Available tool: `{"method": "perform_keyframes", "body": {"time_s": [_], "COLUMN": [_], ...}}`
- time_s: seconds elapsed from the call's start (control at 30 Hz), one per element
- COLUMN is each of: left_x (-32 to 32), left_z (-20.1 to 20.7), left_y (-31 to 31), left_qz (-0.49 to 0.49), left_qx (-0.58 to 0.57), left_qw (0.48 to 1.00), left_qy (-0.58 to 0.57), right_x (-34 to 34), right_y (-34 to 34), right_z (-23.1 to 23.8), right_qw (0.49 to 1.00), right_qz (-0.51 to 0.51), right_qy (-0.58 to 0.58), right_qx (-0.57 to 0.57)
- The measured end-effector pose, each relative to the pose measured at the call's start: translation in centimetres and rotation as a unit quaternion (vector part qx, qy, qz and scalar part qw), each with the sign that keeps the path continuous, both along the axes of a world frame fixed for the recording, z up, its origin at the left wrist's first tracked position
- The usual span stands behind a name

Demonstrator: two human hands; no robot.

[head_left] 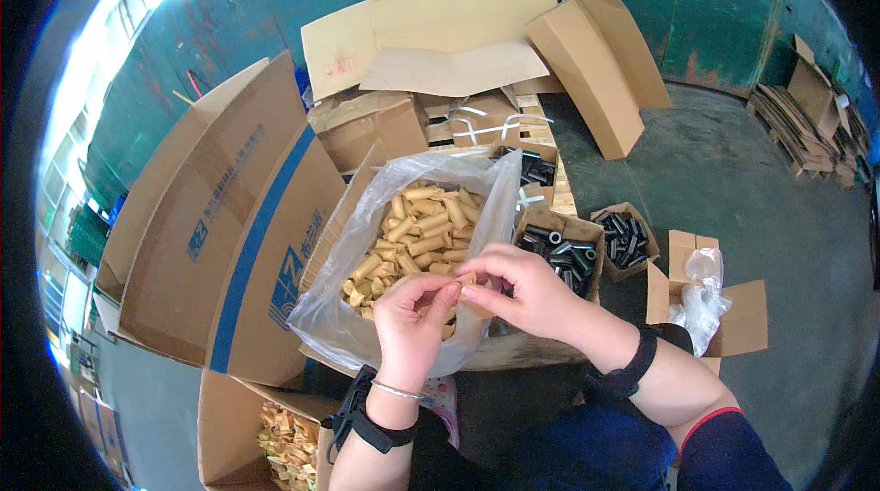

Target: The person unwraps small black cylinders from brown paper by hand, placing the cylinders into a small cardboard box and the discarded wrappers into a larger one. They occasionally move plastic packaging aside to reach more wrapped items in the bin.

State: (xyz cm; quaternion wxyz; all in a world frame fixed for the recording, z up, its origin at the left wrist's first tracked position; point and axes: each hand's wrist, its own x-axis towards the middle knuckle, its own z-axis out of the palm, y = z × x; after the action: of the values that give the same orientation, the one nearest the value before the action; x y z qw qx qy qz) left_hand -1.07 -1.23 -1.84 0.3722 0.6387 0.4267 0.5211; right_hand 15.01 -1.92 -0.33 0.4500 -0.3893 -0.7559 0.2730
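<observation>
Over the near edge of a plastic-lined box, my left hand (412,317) and my right hand (527,285) meet at the fingertips. Both pinch a small brown paper-wrapped roll (467,281), mostly covered by the fingers. Beneath and beyond them, many similar paper-wrapped rolls (426,230) lie heaped in the clear plastic liner (500,188). Right of the liner, an open carton (591,232) holds short black tubes (573,257). Each wrist wears a black strap, and a bangle circles the left one.
Tall carton flaps (234,216) rise at left. A box of crumpled tan paper (289,441) stands lower left. Another carton of black parts (623,239) and an open box with clear plastic (701,298) are on the right. Cardboard sheets (431,23) lean against the green wall.
</observation>
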Motion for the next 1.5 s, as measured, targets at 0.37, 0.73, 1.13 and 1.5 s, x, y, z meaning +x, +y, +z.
{"method": "perform_keyframes", "body": {"time_s": [0.37,0.73,1.13,1.5], "left_x": [0.7,-1.0,-2.1,-1.1], "left_z": [1.2,2.3,1.4,1.6], "left_y": [-0.6,-0.3,0.6,0.2], "left_qz": [0.019,0.162,-0.103,-0.111], "left_qx": [0.253,0.181,0.001,-0.110], "left_qw": [0.941,0.969,0.966,0.965], "left_qy": [0.224,-0.037,-0.236,-0.212], "right_x": [-0.1,2.0,0.1,-1.0], "right_y": [-0.1,2.2,0.7,-0.7], "right_z": [0.3,-1.0,-1.2,0.1], "right_qw": [0.997,0.872,0.898,0.984], "right_qz": [-0.025,-0.150,0.042,-0.049], "right_qy": [-0.064,0.369,0.262,-0.173], "right_qx": [0.021,-0.283,-0.350,0.009]}}
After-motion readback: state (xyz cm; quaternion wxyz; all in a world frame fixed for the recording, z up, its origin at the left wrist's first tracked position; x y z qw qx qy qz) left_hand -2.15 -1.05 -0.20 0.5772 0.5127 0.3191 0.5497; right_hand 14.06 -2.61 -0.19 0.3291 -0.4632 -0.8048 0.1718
